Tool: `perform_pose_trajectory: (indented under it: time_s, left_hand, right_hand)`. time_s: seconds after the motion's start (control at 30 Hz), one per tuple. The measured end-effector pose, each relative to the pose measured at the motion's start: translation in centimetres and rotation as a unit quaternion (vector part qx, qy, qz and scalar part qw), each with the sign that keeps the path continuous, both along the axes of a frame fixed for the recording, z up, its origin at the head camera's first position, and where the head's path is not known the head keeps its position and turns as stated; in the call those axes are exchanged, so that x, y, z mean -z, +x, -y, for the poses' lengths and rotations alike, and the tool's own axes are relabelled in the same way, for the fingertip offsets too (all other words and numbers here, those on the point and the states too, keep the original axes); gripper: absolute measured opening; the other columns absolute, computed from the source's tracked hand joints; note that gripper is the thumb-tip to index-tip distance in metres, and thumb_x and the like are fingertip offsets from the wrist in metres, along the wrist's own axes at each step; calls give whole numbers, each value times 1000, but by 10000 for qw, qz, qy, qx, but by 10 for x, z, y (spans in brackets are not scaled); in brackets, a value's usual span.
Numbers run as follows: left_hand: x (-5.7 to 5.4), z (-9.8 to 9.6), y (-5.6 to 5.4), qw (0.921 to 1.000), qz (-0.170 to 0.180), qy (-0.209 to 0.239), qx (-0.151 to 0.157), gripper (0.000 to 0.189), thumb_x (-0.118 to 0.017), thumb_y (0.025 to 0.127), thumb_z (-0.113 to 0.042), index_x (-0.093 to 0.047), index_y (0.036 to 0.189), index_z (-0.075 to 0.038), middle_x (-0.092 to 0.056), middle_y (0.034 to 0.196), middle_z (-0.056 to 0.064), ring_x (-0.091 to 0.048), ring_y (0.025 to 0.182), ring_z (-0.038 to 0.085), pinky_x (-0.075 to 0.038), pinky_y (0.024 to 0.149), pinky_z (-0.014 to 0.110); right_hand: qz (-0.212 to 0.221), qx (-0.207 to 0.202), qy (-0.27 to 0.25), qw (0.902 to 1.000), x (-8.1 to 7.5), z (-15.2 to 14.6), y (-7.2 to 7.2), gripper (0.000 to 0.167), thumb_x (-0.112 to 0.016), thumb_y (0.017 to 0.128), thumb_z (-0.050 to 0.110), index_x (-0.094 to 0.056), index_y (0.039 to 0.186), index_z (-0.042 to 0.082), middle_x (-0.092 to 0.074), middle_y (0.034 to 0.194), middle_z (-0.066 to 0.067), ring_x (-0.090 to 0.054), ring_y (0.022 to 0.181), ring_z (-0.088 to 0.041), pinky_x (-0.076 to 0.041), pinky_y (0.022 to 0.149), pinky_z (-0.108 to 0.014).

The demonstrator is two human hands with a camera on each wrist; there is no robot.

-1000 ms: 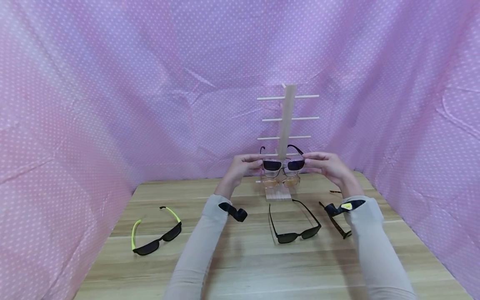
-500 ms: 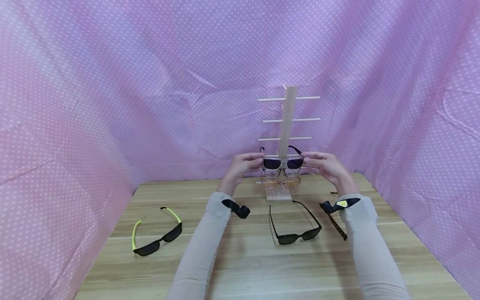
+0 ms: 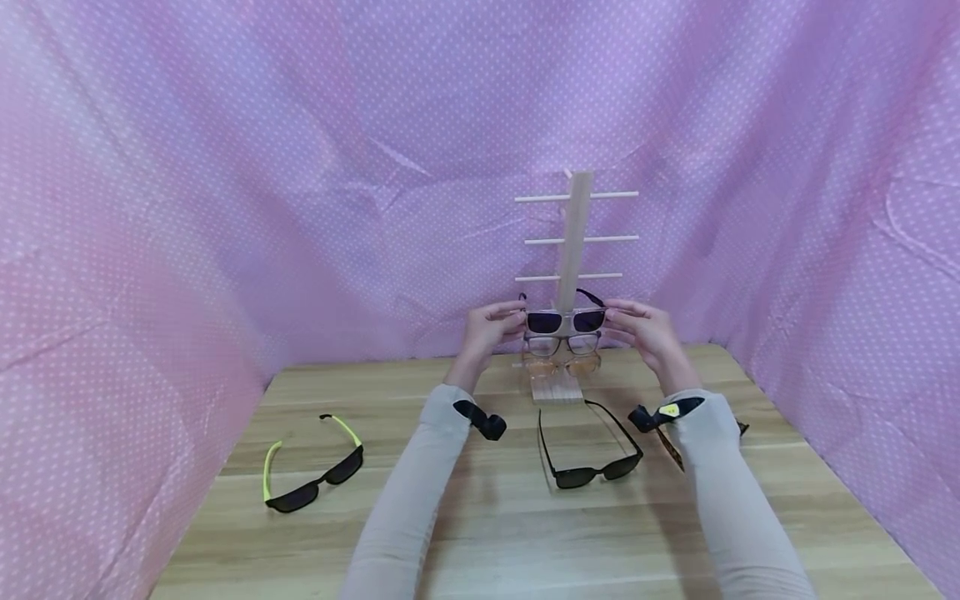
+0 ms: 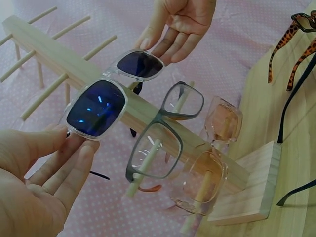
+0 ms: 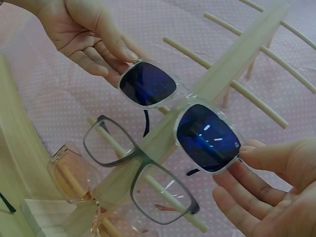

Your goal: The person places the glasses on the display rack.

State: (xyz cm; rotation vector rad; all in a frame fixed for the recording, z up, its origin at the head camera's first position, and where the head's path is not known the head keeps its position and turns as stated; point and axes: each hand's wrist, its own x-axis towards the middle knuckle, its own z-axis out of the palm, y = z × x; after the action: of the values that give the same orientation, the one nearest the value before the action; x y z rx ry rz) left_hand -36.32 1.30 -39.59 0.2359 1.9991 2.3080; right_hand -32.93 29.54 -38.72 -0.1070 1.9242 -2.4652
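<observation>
Clear-framed sunglasses with dark blue lenses (image 4: pixel 96 108) sit across the wooden display stand (image 3: pixel 575 242), above its lower pairs. My left hand (image 3: pixel 483 337) holds their left side, thumb at the frame's edge and fingers behind. On the other side, my right hand (image 3: pixel 648 333) pinches the right edge between thumb and fingers. Dark temple tips show behind the frame, near the post. Just below, grey-framed eyeglasses (image 5: pixel 140 157) hang on a peg. Orange-tinted clear glasses (image 4: pixel 224 123) hang on the lowest peg, over the stand's base.
Black sunglasses (image 3: pixel 576 478) lie unfolded in front of the stand. Sunglasses with yellow-green temples (image 3: pixel 296 497) lie at the table's left. Tortoiseshell glasses (image 4: pixel 283 39) are at the right, partly behind my right forearm. Bare pegs stick out higher up; a pink dotted curtain surrounds the table.
The clear-framed sunglasses have risen slightly and moved back toward the post, off the grey eyeglasses they overlapped. Both my wrists have drawn inward.
</observation>
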Motion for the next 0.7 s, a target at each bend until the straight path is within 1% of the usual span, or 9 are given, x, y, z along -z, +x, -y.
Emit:
perform_pose_trajectory:
  time_s: [0.07,0.13,0.27,0.33,0.43,0.5,0.57,0.7]
  left_hand:
    - [0,-1,-1,9999,-70,66,-57,35,-72,93,-3,-67,127,5,-75,113,21,-76,83,18,-61,89,40]
    - [0,-2,-1,9998,-131,102,-104,34,-72,93,-2,-68,126,5,-75,112,21,-77,86,21,-62,89,40]
    - [-1,-4,-1,9995,-226,129,-205,30,-73,92,-1,-71,122,4,-76,110,21,-75,98,36,-62,87,40]
    - [0,-6,-1,9992,-246,163,-253,28,-72,92,0,-72,120,4,-76,109,21,-72,105,43,-62,88,41]
    - [1,-7,-2,9987,-294,268,-316,28,-72,92,1,-72,119,6,-76,109,23,-66,110,50,-60,92,45]
    - [2,-8,-2,9983,-323,290,-399,27,-72,92,1,-72,118,5,-76,108,23,-68,108,49,-59,93,47]
    - [4,-9,-1,9977,-367,299,-476,26,-73,92,1,-73,117,5,-76,108,23,-71,103,46,-59,93,49]
    - [7,-11,-1,9968,-433,301,-606,24,-73,91,1,-74,115,4,-76,107,24,-77,87,31,-59,92,50]
  right_hand:
    - [-75,98,0,9999,0,2,-1,20,-66,97,1,-78,103,17,-79,97,2,-76,88,-13,-62,84,-28]
    - [-110,195,-46,9997,0,3,-1,21,-66,97,0,-78,103,16,-79,95,2,-76,86,-13,-62,83,-28]
    - [-115,359,-49,9993,1,4,-2,22,-67,96,0,-78,109,13,-79,94,4,-76,85,-11,-63,82,-28]
    - [-93,443,-24,9990,1,5,-2,23,-68,96,1,-76,116,10,-79,93,5,-76,85,-11,-63,82,-28]
    - [-92,499,14,9987,2,6,-2,22,-69,96,2,-76,114,11,-79,92,7,-76,85,-9,-63,81,-26]
    - [-98,541,48,9985,2,8,-2,21,-69,96,2,-78,109,15,-78,91,7,-75,84,-9,-63,79,-25]
    - [-99,596,81,9981,2,9,-1,21,-69,96,2,-79,99,19,-78,89,8,-75,82,-8,-63,78,-25]
    - [-55,744,175,9971,2,13,1,25,-68,96,2,-79,92,24,-78,87,9,-75,79,-7,-63,76,-24]
